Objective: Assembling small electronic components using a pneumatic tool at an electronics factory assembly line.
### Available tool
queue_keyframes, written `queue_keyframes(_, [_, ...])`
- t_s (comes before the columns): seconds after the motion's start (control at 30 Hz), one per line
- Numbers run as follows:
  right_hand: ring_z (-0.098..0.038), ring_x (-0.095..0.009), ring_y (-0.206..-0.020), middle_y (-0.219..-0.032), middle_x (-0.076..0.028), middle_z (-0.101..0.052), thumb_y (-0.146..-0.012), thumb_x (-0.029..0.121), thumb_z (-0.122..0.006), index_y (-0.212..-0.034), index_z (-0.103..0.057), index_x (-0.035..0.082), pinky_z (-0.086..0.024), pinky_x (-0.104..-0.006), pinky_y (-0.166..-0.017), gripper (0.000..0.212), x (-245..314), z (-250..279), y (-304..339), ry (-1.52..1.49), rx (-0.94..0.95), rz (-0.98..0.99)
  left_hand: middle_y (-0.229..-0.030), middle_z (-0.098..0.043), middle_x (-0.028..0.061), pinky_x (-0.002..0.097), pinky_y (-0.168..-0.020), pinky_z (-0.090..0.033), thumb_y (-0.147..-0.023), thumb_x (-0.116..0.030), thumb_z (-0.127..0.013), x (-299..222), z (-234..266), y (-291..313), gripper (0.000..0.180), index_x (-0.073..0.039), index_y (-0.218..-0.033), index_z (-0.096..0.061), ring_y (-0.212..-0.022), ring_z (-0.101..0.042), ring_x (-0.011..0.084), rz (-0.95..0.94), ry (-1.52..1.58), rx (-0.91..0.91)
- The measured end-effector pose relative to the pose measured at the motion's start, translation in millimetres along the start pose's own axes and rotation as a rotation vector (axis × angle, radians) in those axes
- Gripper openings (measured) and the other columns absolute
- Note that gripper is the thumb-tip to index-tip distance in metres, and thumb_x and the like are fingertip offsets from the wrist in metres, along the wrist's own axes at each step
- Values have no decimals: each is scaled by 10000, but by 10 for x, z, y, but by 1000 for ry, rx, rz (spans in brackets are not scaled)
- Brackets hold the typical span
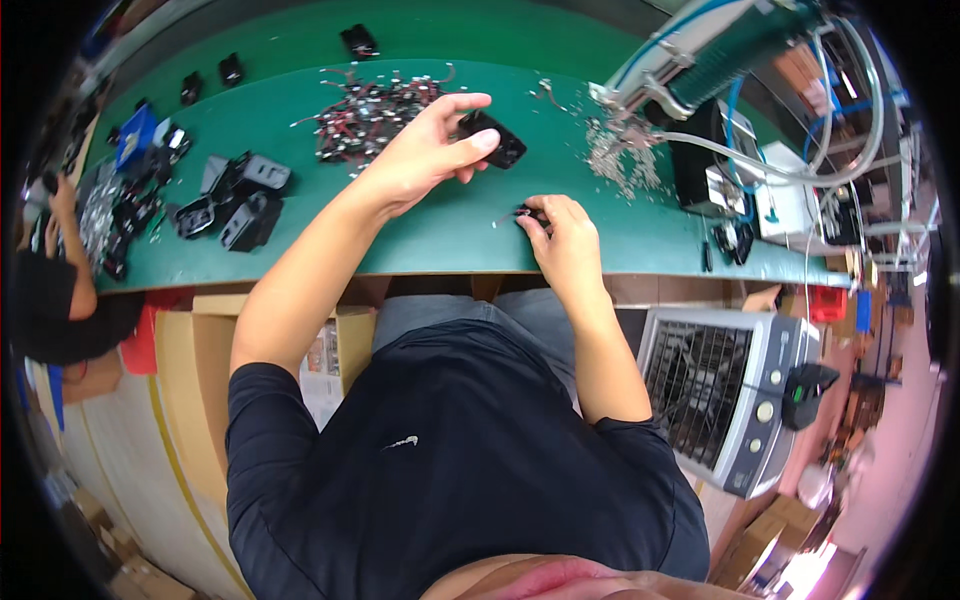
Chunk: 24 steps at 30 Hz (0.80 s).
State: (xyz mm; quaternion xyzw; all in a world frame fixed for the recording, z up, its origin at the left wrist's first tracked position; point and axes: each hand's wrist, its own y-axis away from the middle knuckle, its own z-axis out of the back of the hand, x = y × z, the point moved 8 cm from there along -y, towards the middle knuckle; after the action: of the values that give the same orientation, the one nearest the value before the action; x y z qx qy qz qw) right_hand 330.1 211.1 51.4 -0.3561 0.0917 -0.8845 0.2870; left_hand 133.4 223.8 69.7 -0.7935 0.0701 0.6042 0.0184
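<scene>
Black housing [493,137]: a small black plastic part, being held above the green bench top [420,235], near the middle of the bench and just right of the wire pile.
Left hand [425,150]: raised off the bench, fingers curling around the black housing, thumb pressing on its near face; the grip is closing firmly on it.
Small piece [530,213]: a tiny dark item with a thin metal end, lying at the near edge of the bench, below and right of the housing.
Right hand [560,235]: resting low on the bench, fingertips pinching together over the small piece; whether it is fully lifted cannot be told.
Wire pile [375,105]: a loose heap of red and black leads with metal ends, sitting far and left of the left hand.
Black parts group [235,200]: several larger black housings lying at the left of the bench.
Metal bits [615,160]: a scatter of small bright pieces lying right of the housing, under a machine [700,50] with hoses.
Another person [60,290]: working at the far left end.
Risk, judged: the small piece could be slipping from the pinch and rolling off the near edge, since it is lying close to it; the housing is sitting high on the fingertips and could be tipping out if the thumb is easing.
</scene>
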Motion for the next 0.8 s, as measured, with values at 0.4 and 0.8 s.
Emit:
queue_keyframes(0.4, [-686,-319,-777,-908,-142,-687,-878,61,-745,-948,-686,11,-561,-421,-713,105,-22,238,88,12,-50,-119,-1339,-604,164,442,-944,-606,-1119,-341,-446,590,-475,-392,492,-50,-1513,-406,-1166,-679,356,50,413,215])
queue_keyframes(0.8, [-710,-332,-835,-939,-142,-710,-811,-20,-747,-910,-681,7,-583,-404,-757,122,-42,283,70,-63,-49,-81,-1463,-461,133,388,-952,-594,-832,76,-787,666,-356,-380,929,-96,-1579,-263,-1136,-665,262,-2,2,148])
